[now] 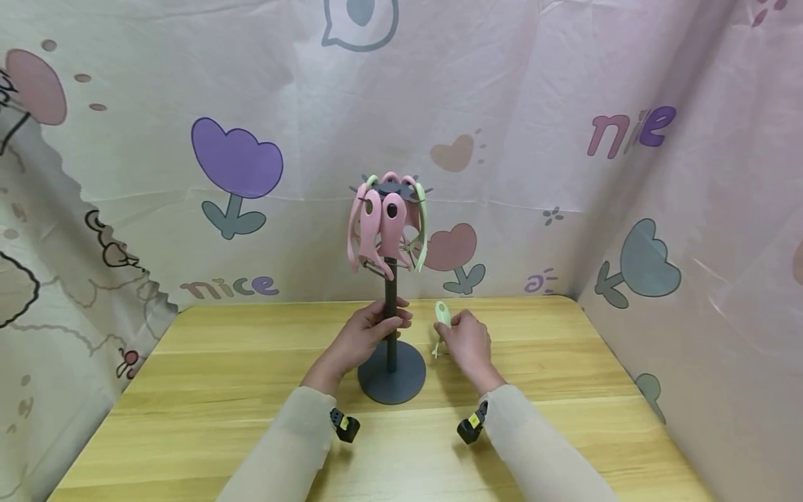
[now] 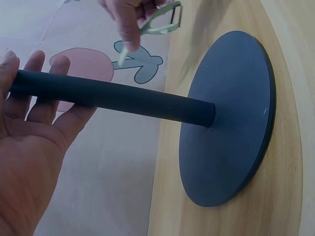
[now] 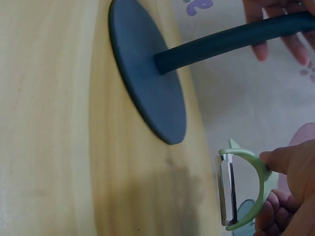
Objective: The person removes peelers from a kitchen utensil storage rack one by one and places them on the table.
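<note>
A dark grey stand (image 1: 392, 387) with a round base and a slim upright pole (image 2: 133, 101) stands on the table. My left hand (image 1: 369, 331) holds that pole about midway up, with the thumb in front and the fingers behind. To the right of the pole, my right hand (image 1: 467, 343) pinches a light green Y-shaped peeler (image 3: 261, 184) by its handle. Its metal blade (image 3: 227, 189) points down, just above the tabletop. From the hooks at the stand's top hang several pink peelers (image 1: 392, 226) and green peelers (image 1: 422, 230).
A light wooden table (image 1: 251, 411) lies under the stand. Behind it and at both sides hangs a pale printed cloth (image 1: 314, 90) with flowers and lettering. Each wrist carries a small black camera (image 1: 345, 425).
</note>
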Demonstrator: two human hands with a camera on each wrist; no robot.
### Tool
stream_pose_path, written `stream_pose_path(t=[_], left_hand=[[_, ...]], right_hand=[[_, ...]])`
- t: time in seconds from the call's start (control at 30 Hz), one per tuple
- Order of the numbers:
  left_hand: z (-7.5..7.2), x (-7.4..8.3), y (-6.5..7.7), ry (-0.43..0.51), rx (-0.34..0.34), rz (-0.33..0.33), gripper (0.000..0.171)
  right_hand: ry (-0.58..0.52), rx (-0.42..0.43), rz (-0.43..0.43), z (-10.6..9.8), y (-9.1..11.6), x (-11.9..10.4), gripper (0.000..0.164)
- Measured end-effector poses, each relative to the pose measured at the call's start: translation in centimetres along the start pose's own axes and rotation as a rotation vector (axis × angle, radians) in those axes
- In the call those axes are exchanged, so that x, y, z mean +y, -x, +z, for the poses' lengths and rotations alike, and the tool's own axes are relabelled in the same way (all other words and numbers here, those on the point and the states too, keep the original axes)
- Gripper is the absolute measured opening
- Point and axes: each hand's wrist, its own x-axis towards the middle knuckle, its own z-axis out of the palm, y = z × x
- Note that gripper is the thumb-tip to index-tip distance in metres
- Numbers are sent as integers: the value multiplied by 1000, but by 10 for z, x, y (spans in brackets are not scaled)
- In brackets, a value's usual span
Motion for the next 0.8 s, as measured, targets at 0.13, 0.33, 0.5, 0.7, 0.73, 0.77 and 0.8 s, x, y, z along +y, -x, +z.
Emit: stream_pose_path(t=[0.13, 0.33, 0.5, 0.7, 0.73, 0.77, 0.8], left_hand=[[1, 0, 0, -2, 0, 3, 33], [2, 1, 1, -7, 8, 2, 32], [2, 2, 2, -15, 16, 1, 31], [3, 2, 2, -26, 27, 1, 31], [3, 2, 2, -29, 29, 1, 31], [3, 1, 2, -32, 31, 4, 31], [3, 2, 2, -34, 32, 6, 31]], right_hand=[[15, -43, 21, 6, -2, 7, 34], [30, -94, 38, 11, -4, 12, 34], [60, -114, 44, 16, -7, 14, 33], [87, -143, 61, 24, -9, 16, 38], [89, -147, 64, 25, -10, 16, 41], [92, -149, 64, 26, -10, 17, 43], [95, -151, 64, 27, -11, 17, 45]])
